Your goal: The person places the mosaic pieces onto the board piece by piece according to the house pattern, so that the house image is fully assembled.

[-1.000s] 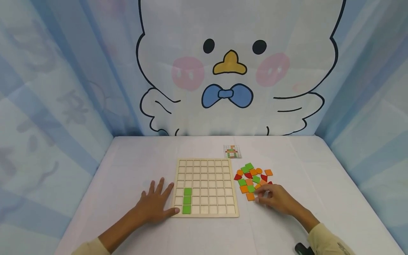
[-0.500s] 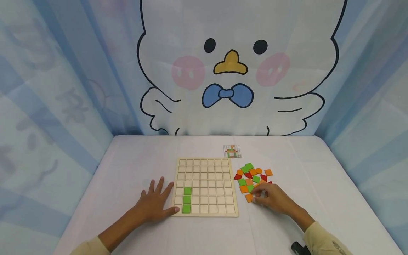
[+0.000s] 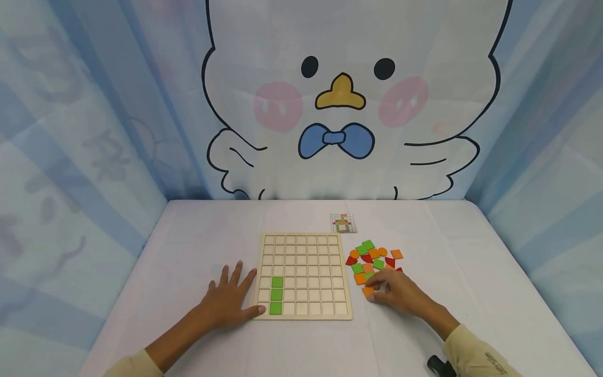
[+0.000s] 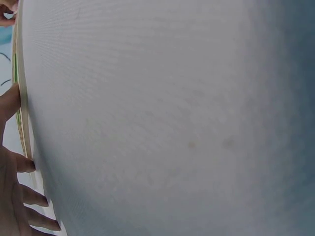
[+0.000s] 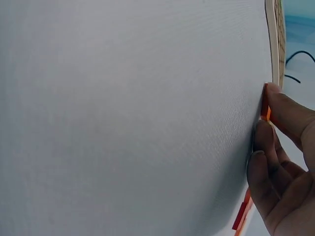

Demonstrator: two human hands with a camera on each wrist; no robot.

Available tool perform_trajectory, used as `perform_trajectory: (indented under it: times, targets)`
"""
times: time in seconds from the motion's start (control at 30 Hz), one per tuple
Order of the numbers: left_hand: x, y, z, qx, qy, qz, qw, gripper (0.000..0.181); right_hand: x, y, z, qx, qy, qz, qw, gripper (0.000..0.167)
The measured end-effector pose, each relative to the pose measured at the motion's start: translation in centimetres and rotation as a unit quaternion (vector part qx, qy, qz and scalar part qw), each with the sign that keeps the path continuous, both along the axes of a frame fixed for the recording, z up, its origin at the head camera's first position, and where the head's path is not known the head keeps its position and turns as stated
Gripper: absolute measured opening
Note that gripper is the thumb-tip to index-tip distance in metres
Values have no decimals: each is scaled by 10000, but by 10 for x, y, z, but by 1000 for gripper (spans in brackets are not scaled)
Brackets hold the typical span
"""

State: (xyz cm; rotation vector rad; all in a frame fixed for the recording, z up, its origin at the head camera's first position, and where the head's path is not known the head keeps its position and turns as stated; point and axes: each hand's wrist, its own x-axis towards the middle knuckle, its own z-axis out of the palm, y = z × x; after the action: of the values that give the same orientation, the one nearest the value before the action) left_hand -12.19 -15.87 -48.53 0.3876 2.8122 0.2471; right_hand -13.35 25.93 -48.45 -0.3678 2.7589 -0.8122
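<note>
**Fingertip Grip at the Pile's Edge**

A person's right hand (image 3: 405,293) pinches an orange square tile (image 3: 367,294) between thumb and forefinger, just right of the wooden board (image 3: 306,318); the left hand (image 3: 226,306), fingers spread wide, rests its thumb near the board's lower left corner. Good handling probably means a light hold by the edges, clear of the loose tiles (image 3: 367,258). Only the head view shows the pattern card (image 3: 343,223); the right wrist view catches the tile edge-on, against the thumb.
</note>
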Motion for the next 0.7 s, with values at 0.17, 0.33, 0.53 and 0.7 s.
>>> perform_trajectory:
  times: [0.17, 0.33, 0.53, 0.7]
  targets:
    - [0, 0, 0, 22, -10, -11, 10000, 97, 1, -2, 1, 100, 48, 39, 9999, 28]
    - [1, -1, -1, 26, 1, -3, 10000, 97, 2, -3, 2, 146, 82, 120, 9998, 28]
    - [0, 0, -1, -4, -18, 35, 10000, 98, 1, -4, 4, 226, 102, 208, 9995, 26]
    - [0, 0, -2, -15, -47, 52, 10000, 98, 1, -5, 8, 257, 143, 269, 9992, 23]
